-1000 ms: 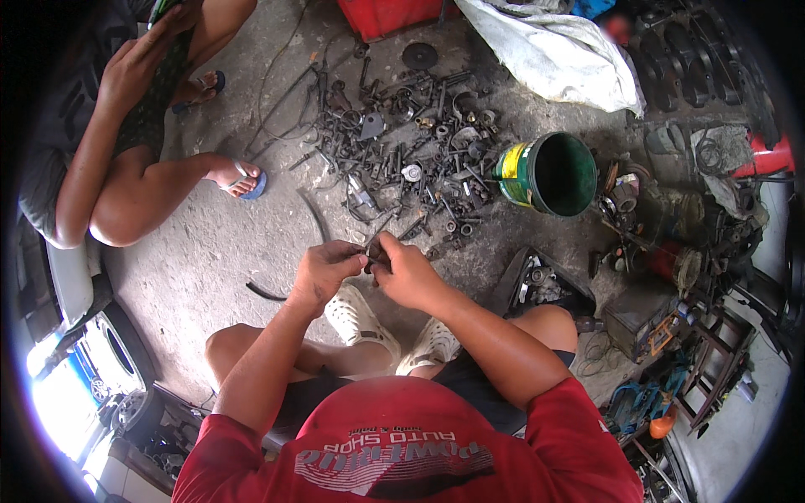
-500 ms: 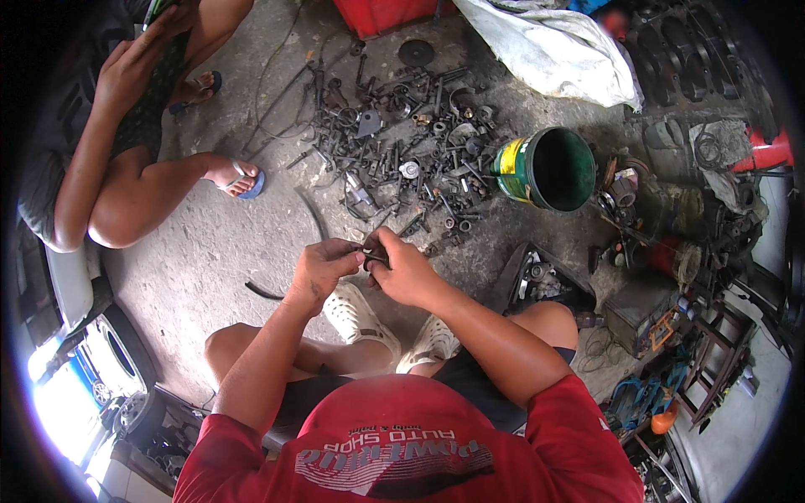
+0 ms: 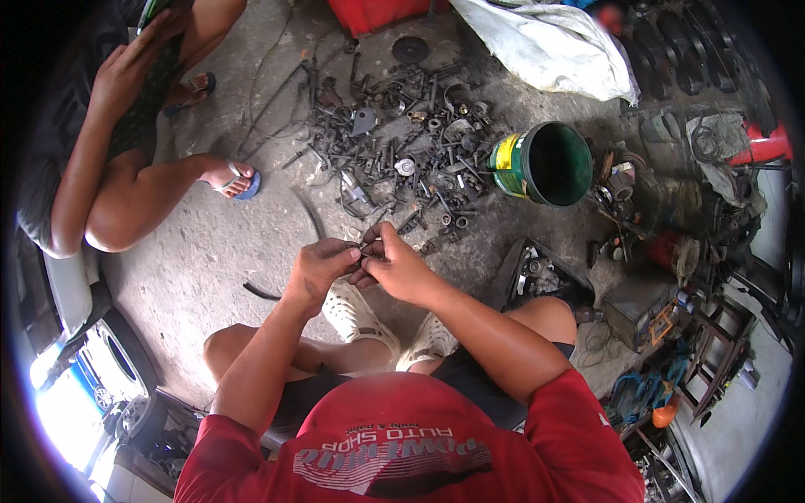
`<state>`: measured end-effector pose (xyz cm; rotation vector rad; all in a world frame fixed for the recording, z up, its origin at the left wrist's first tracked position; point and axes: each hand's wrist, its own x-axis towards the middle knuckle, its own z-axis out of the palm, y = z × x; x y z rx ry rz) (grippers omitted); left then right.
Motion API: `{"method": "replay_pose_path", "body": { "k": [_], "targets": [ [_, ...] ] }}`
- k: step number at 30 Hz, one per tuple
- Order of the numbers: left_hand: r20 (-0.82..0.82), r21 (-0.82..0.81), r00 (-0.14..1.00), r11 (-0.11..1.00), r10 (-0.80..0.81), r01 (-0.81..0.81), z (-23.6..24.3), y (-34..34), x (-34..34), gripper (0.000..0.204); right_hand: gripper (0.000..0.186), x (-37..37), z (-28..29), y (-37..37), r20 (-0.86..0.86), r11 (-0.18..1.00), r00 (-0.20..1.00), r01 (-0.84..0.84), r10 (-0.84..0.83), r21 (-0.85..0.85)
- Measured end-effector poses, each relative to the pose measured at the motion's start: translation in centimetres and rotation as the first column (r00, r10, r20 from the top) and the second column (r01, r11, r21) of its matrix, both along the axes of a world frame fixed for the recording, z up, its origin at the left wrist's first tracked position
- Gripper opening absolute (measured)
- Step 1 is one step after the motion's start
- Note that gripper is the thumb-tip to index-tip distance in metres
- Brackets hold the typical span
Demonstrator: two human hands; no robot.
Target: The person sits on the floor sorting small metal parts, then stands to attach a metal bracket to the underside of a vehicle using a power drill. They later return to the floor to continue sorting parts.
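In front of my shins, my left hand (image 3: 319, 267) and my right hand (image 3: 396, 267) meet with their fingertips together. Between them is a small dark part (image 3: 361, 251), mostly covered by the fingers, so its exact kind does not show. My left thumb and forefinger pinch it from the left; the right fingers curl round it from the other side. Just beyond the hands spreads a pile of loose bolts, nuts, brackets and other metal parts (image 3: 394, 155) on the concrete floor (image 3: 201, 268). A dark curved hose piece (image 3: 262, 291) lies left of my left wrist.
A green bucket (image 3: 557, 164) stands right of the pile. A black tray with parts (image 3: 545, 281) lies by my right knee. At the left sits another person (image 3: 126, 193) with a phone (image 3: 151, 12). A white sack (image 3: 553, 50) and a red container (image 3: 377, 12) are at the back.
Both hands stay together with the small part. My right fingers have shifted round it, and less of it shows now. The whole view has moved slightly.
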<state>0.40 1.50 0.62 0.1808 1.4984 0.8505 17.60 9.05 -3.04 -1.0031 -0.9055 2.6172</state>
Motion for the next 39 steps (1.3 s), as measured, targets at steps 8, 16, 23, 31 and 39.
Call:
{"method": "replay_pose_path", "body": {
  "k": [8,16,23,31,39],
  "targets": [
    [-0.159,0.030,0.987,0.999,-0.033,0.038,-0.6,0.0,-0.5,0.030,0.020,0.3,-0.9,0.4,0.105,0.985,0.988,-0.128,0.116,0.118],
    [-0.227,0.022,0.971,0.997,-0.071,0.078,0.0,0.2,-0.7,0.029,0.013,0.2,0.0,0.5,0.147,0.966,0.977,-0.181,0.154,0.186],
    [-0.175,0.062,0.984,0.998,0.026,-0.015,0.5,0.2,-0.8,0.027,0.013,0.4,0.4,0.6,0.159,0.957,0.968,-0.222,0.193,0.188],
    [-0.238,0.071,0.971,0.997,-0.014,0.031,0.7,0.1,-0.7,0.028,0.013,0.4,0.6,0.7,0.172,0.960,0.972,-0.191,0.157,0.204],
    [-0.161,0.075,0.985,0.995,-0.060,0.073,1.2,0.1,-0.7,0.031,0.014,0.5,1.0,0.6,0.167,0.962,0.972,-0.196,0.165,0.191]
  ]
}}
